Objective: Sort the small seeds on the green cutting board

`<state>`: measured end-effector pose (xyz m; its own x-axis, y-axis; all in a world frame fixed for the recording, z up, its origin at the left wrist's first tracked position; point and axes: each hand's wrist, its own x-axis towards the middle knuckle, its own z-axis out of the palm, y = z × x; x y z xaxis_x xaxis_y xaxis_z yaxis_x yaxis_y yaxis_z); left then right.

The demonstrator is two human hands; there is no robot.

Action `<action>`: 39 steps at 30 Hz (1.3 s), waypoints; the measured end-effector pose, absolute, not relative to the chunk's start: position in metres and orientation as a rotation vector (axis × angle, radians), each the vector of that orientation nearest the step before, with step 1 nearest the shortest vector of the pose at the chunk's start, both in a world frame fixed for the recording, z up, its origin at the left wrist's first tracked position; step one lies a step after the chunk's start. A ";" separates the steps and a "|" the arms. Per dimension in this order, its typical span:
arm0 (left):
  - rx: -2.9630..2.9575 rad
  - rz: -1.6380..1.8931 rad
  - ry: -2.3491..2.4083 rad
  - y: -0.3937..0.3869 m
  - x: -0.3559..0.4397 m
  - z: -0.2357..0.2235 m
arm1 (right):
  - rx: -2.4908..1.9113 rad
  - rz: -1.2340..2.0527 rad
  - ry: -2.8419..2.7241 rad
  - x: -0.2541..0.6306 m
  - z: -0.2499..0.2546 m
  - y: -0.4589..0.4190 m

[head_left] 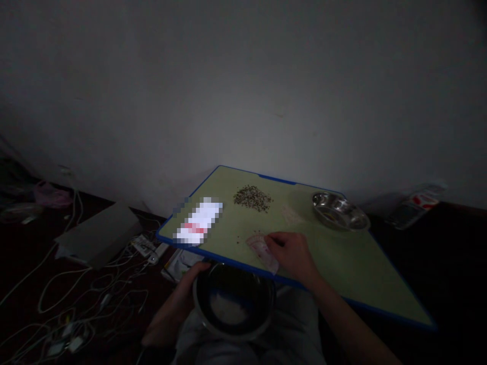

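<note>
My left hand (192,279) grips the left rim of a round metal bowl (233,329) held over my lap, below the table's front edge. My right hand (294,251) is closed in a pinch on a thin pinkish, patterned paper-like piece (262,251), which lies against the tabletop near the front edge. A few tiny dark bits (238,239) lie just left of that piece. Farther back is a spread heap of small dark and pale grains (252,198), too small to identify. A pale, flat, thin piece (292,215) rests right of the heap.
The green tabletop (342,263) has a blue rim. A shiny steel basin (340,212) sits at its right back; a lit, blurred-out phone-like screen (200,221) lies at the left. Tangled cables (102,299) and a grey box (101,233) are on the floor left. A wall stands behind.
</note>
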<state>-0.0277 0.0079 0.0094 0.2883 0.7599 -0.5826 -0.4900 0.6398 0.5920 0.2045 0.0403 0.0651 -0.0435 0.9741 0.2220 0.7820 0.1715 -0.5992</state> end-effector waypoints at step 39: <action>0.422 0.951 0.939 0.008 -0.035 0.020 | -1.559 0.483 -1.895 0.180 0.070 0.040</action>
